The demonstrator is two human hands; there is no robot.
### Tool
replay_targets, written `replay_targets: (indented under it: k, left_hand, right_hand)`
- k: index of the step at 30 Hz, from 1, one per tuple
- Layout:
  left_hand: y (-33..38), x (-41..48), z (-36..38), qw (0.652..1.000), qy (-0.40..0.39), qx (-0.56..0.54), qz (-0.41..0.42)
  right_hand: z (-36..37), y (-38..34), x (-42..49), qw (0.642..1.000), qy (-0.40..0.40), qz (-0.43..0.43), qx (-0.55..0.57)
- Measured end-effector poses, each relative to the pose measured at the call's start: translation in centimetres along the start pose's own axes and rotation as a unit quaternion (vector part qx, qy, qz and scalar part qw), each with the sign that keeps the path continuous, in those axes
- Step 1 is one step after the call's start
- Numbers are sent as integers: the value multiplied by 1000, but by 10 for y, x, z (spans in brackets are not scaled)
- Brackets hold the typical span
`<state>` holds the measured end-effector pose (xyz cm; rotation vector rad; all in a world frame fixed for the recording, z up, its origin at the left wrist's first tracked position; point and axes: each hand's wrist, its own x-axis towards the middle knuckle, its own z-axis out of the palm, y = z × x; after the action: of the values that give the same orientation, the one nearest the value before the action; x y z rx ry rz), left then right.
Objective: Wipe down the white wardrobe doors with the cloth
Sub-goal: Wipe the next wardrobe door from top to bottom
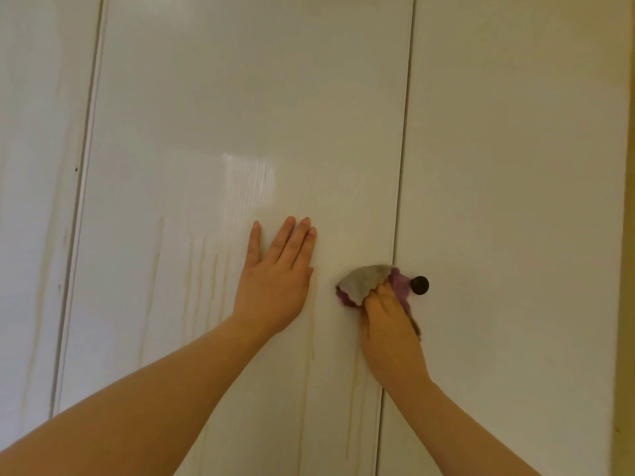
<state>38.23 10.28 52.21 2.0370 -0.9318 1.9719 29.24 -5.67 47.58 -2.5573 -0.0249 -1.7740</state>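
Glossy white wardrobe doors fill the view. The middle door (240, 115) carries yellowish drip streaks (202, 269) in its lower half. My left hand (275, 280) lies flat on this door with straight fingers pointing up. My right hand (388, 324) grips a bunched grey and purple cloth (364, 283) and presses it against the middle door's right edge, just left of a dark round knob (420, 285) on the right door (515, 166).
A third door panel (34, 201) stands at the left behind a narrow gap. The wardrobe's right side ends at a yellowish wall strip (627, 304). A bright reflection shines on the middle door above my left hand.
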Motion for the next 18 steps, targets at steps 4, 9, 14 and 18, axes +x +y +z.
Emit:
replay_targets:
  k: [4,9,14,18]
  left_hand:
    - [-3,-2,-1,1000,3,4,15]
    - [-1,-3,4,1000,1,-4,6]
    - [-5,-10,5,1000,15,-2,20]
    - [-7,-10,5,999,19,0,33]
  right_hand:
    - [4,9,-1,999,19,-14,24]
    - [-12,0,46,999,45,9,8]
    - [12,3,-15,999,38,-7,-35]
    - [0,3,7,998,49,-24,-12]
